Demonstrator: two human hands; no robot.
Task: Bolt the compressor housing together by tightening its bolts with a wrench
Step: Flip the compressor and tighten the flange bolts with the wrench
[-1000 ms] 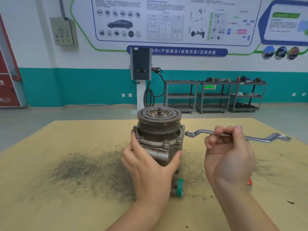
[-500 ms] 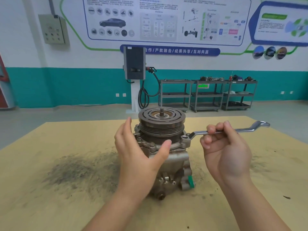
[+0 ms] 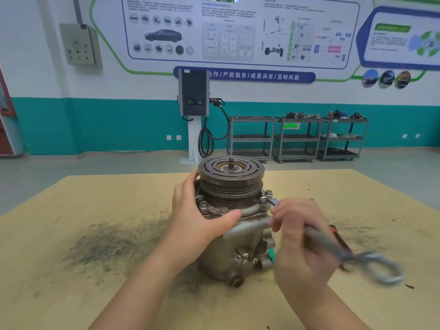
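Stood upright on the tan tabletop (image 3: 71,234), the compressor (image 3: 234,225), pulley end up, near the middle of the board and amid a smear of dark grit (image 3: 107,246). Steadied by the left hand (image 3: 197,215), fingers round the far side below the pulley (image 3: 231,173) and thumb pressed across the front of the flange. Gripped in the right hand (image 3: 301,241), fingers curled round the shank, a double-ended ring wrench (image 3: 333,244); blurred by motion, with the free ring end (image 3: 381,270) swung out low to the right. Seemed seated on the bolt (image 3: 263,200) at the right edge of the flange, the working end, though too smeared and too hidden by the fingers to be sure. Counted round the flange, several more bolt heads: one (image 3: 268,193) just behind the wrench end, two (image 3: 204,206) at the front left beside the thumb. Judged mid-stroke on one bolt, then, with the job underway but not finished. Could not be read from the heads alone, which bolts were already tight; probably left to do, the remaining bolts round the flange, with the far side hidden behind the pulley. Lay just behind the right hand on the board, a red-handled tool (image 3: 338,236), untouched.
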